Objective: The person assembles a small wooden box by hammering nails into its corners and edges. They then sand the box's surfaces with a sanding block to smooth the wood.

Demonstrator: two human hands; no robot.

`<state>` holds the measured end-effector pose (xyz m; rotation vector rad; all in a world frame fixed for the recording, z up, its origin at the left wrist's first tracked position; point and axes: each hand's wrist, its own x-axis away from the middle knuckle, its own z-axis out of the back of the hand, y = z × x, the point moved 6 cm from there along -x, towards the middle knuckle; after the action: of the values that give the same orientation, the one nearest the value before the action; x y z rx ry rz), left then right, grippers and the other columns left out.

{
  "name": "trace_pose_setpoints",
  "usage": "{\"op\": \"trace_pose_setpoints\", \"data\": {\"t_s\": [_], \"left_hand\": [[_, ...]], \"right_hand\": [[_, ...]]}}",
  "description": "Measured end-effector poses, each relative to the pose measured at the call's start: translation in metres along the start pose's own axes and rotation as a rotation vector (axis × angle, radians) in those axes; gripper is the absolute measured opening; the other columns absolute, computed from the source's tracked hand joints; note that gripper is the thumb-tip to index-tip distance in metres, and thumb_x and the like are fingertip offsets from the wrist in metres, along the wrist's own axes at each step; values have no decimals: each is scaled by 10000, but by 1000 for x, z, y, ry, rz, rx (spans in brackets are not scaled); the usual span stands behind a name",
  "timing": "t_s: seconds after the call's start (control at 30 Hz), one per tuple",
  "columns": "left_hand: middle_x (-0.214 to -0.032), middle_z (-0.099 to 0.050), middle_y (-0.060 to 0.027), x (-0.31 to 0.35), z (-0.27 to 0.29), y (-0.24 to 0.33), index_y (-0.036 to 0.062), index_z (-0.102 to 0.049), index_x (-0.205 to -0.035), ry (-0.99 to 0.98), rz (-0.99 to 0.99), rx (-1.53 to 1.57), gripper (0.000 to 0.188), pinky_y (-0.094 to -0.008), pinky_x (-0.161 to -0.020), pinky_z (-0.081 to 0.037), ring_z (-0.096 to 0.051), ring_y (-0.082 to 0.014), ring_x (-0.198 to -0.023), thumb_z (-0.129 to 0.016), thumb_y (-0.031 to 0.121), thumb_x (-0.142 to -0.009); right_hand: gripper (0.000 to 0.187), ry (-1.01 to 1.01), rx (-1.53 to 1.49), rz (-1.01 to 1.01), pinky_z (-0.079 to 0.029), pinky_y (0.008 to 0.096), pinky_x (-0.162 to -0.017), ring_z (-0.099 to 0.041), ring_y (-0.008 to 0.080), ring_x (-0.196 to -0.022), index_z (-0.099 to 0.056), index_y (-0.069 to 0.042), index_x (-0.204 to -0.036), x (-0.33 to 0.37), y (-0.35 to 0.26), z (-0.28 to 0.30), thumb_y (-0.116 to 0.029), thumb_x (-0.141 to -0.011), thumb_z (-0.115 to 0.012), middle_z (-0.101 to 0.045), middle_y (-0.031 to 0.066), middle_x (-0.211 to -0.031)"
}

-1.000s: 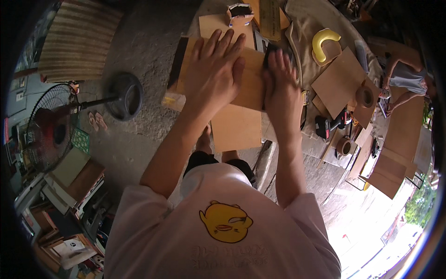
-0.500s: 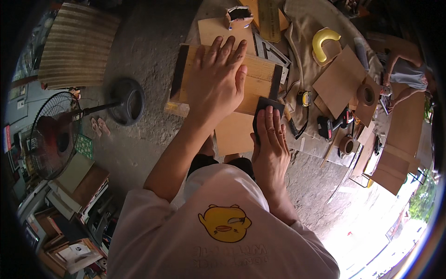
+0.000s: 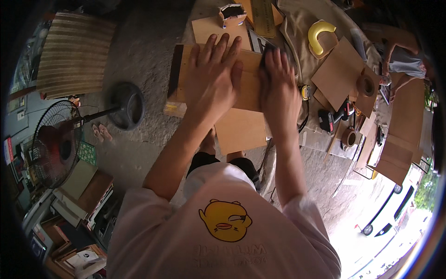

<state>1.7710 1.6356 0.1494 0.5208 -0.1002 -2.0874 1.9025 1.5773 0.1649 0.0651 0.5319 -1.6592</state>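
Observation:
A wooden board (image 3: 251, 69) with dark strips at its ends lies crosswise in front of me. My left hand (image 3: 216, 79) rests flat on it, fingers stretched and slightly apart, holding nothing. At the board's right end, my right hand (image 3: 280, 88) presses a piece of black sandpaper (image 3: 269, 49) against the wood. The hand is blurred and covers most of the sandpaper; only a dark edge shows at the fingertips. Below the board a thin plywood sheet (image 3: 239, 132) sticks out toward me.
A small open cardboard box (image 3: 232, 16) stands beyond the board. To the right are a yellow banana-shaped thing (image 3: 318, 38), a tape measure (image 3: 304, 92), a cordless drill (image 3: 327, 118), cardboard (image 3: 338, 65) and tape rolls (image 3: 348, 137). A fan (image 3: 55, 144) stands left; another person (image 3: 406, 67) is far right.
My right hand has slid the sandpaper away from me along the board's right end, from its near corner to its far corner. My left hand stays flat on the board.

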Motion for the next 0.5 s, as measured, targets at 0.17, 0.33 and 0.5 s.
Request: {"op": "trace_pose_setpoints", "data": {"t_s": [0.17, 0.33, 0.5], "left_hand": [[-1497, -574, -124, 0, 0, -8, 130, -545, -1506, -5, -8, -20, 481, -530, -1220, -314, -463, -316, -1452, -513, 296, -1056], [-1509, -567, -127, -1, -2, -1, 140, -540, -1514, -18, -10, 5, 490, -536, -1223, -306, -469, -322, -1447, -513, 303, -1053], [-1514, -561, -134, 0, -2, -10, 146, -519, -1532, -39, -16, -35, 503, -543, -1224, -301, -468, -329, -1449, -503, 313, -1058]], "right_hand": [[463, -112, -83, -66, -445, 510, -1153, -550, 363, -1398, -585, -26, -1449, 66, -16, 8, -105, -994, -620, -591, 185, -1487], [484, -54, -51, -62, -431, 513, -1165, -504, 361, -1440, -583, -27, -1455, 20, -7, 4, -99, -978, -630, -564, 180, -1516], [447, -94, -92, -79, -443, 503, -1156, -544, 353, -1406, -612, -29, -1430, 53, -17, 3, -97, -988, -623, -585, 175, -1496]]}}
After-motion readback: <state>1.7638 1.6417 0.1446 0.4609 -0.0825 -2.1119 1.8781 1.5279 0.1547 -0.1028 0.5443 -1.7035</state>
